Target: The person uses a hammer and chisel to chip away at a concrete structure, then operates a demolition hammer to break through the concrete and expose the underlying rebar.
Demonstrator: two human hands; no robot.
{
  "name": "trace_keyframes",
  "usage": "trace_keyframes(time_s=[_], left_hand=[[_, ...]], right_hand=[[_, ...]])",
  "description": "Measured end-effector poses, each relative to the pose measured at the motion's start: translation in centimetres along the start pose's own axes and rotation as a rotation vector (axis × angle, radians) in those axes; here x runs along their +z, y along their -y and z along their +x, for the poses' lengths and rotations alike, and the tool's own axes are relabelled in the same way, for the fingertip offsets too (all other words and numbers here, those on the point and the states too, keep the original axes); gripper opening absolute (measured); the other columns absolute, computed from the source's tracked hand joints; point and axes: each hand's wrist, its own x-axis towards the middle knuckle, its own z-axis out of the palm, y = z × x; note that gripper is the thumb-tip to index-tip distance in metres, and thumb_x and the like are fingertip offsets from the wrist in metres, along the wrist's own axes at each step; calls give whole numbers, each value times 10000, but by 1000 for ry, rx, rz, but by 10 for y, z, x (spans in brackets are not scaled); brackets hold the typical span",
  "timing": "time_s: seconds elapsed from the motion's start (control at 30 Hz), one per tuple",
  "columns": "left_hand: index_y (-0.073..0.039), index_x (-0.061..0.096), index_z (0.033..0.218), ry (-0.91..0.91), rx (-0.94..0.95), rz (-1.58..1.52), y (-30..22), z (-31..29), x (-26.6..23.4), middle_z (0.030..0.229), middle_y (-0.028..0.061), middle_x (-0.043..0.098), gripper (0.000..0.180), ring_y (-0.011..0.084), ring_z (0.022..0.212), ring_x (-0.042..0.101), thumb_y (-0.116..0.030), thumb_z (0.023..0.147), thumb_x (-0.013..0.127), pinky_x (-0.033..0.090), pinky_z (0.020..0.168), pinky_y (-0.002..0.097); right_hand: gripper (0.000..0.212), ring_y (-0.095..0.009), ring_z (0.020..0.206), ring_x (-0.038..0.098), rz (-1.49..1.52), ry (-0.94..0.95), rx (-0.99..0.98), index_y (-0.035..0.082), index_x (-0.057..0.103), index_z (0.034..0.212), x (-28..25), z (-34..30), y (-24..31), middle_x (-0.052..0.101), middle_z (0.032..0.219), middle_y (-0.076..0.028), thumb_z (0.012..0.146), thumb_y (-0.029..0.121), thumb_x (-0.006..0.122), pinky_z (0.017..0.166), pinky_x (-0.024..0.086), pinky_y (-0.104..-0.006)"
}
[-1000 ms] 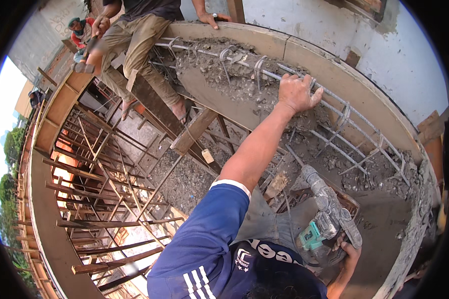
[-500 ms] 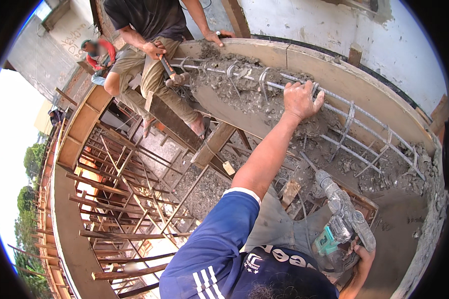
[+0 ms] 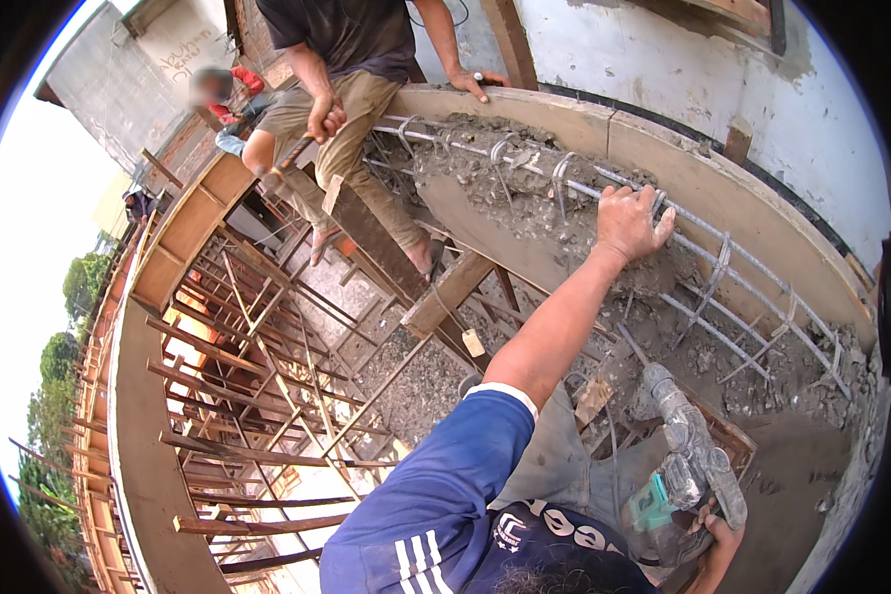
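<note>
My left hand [image 3: 632, 223] reaches up and out, its fingers hooked over a long steel bar [image 3: 752, 259] that runs along a curved beam of broken concrete [image 3: 525, 198]. Bent steel stirrups stick out of the rubble around it. At the lower right, my right hand [image 3: 720, 540] grips the handle of a grey and teal power hammer [image 3: 685, 465]. The tool's nose points up toward the rubble. My blue sleeve [image 3: 445, 495] fills the lower middle.
A co-worker in khaki trousers [image 3: 351, 109] stands on the formwork at the top, a hammer in one hand [image 3: 322, 119] and the other hand on the wooden form board [image 3: 584, 114]. Another person [image 3: 223, 84] crouches behind. Rebar and timber props [image 3: 257, 376] span an open drop at left.
My left hand stays on the steel bar and my right hand stays on the tool. The co-worker's hammer hand has dropped lower. The view has drifted, so the scene sits more to the right.
</note>
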Motion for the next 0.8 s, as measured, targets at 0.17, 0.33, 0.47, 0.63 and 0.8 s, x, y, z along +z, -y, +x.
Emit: trace_keyframes(time_s=[0.17, 0.33, 0.47, 0.63, 0.8], left_hand=[[-107, 622, 850, 86, -45, 7, 4, -2, -6, 724, 116, 686, 351, 293, 794, 666, -457, 842, 649, 455, 837, 453], [-95, 613, 852, 55, -42, -41, -1, -1, -1, 717, 126, 680, 368, 299, 790, 664, -461, 838, 650, 454, 838, 449], [-93, 605, 839, 13, -25, 12, 10, -7, -7, 675, 125, 657, 366, 298, 749, 657, -454, 828, 662, 459, 789, 444], [-83, 599, 839, 9, -15, -16, -3, 1, 0, 660, 131, 648, 376, 304, 738, 655, -454, 832, 665, 461, 780, 443], [-74, 594, 847, 25, -32, 0, -1, -3, -8, 676, 146, 658, 385, 314, 753, 660, -453, 848, 660, 459, 798, 446]], right_hand=[[455, -219, 601, 576, 7, 35, 10, -89, 533, 1103, 10, 0, 5, 565, 770, -137, 698, 97, 625, 521, 516, -329], [440, -212, 596, 563, 0, 27, 11, -82, 533, 1096, 12, -4, 12, 560, 770, -132, 708, 97, 636, 533, 518, -325], [427, -207, 596, 560, 25, 62, 33, -80, 530, 1095, 3, 5, 0, 555, 771, -126, 720, 98, 630, 544, 515, -319], [428, -198, 598, 558, -5, 38, 28, -73, 526, 1101, 15, -8, 16, 555, 770, -118, 722, 101, 624, 545, 514, -315], [438, -191, 601, 556, -27, 60, 26, -72, 525, 1105, 19, -6, 16, 556, 782, -113, 720, 109, 634, 538, 516, -310]])
